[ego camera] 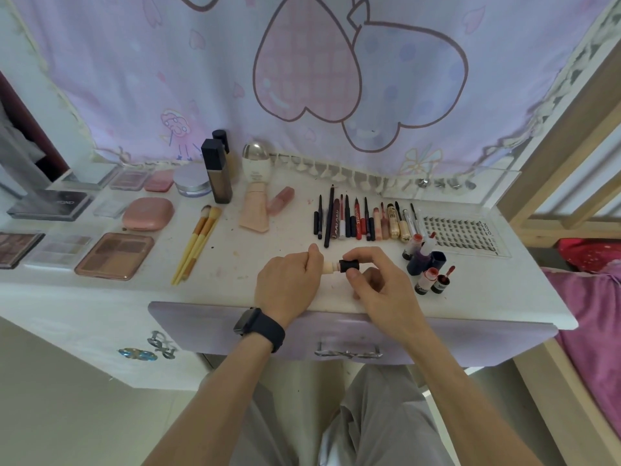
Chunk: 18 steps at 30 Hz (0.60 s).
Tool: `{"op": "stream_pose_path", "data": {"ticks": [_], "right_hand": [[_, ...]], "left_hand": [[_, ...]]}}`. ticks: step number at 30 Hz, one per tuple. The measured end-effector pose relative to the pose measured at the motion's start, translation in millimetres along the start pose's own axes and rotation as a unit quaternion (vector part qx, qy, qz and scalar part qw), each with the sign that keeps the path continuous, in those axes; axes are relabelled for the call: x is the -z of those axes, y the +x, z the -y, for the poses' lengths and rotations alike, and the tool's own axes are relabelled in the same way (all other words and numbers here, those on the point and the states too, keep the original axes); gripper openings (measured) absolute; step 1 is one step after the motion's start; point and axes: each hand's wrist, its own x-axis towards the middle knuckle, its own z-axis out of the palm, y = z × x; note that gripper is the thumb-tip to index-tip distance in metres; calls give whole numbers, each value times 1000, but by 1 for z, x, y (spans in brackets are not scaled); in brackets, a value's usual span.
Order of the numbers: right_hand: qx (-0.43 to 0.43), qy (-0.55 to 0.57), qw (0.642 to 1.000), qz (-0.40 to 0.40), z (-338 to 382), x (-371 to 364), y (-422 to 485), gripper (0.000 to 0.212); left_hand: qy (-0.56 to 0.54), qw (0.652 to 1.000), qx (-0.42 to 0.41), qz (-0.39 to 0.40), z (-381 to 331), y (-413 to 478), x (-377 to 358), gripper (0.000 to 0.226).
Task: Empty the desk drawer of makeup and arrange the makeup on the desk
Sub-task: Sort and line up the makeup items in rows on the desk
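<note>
Fingers of both hands curl round one small makeup stick (331,266) — left hand (289,280) wrapped on its beige body, right hand (373,280) pinching its black cap (347,265).
It is held level just over the front edge of the white desk (235,280), above the lilac drawer front (453,341) — pencils (356,220) lie in a row behind it, brushes (198,243) and palettes (114,255) to the left, small red bottles (426,280) just right.
</note>
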Motion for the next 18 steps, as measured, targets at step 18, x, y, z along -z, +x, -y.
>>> {"op": "stream_pose_path", "data": {"ticks": [18], "right_hand": [[-59, 97, 979, -169, 6, -3, -4, 14]], "left_hand": [[-315, 944, 81, 63, 4, 8, 28, 39]]}}
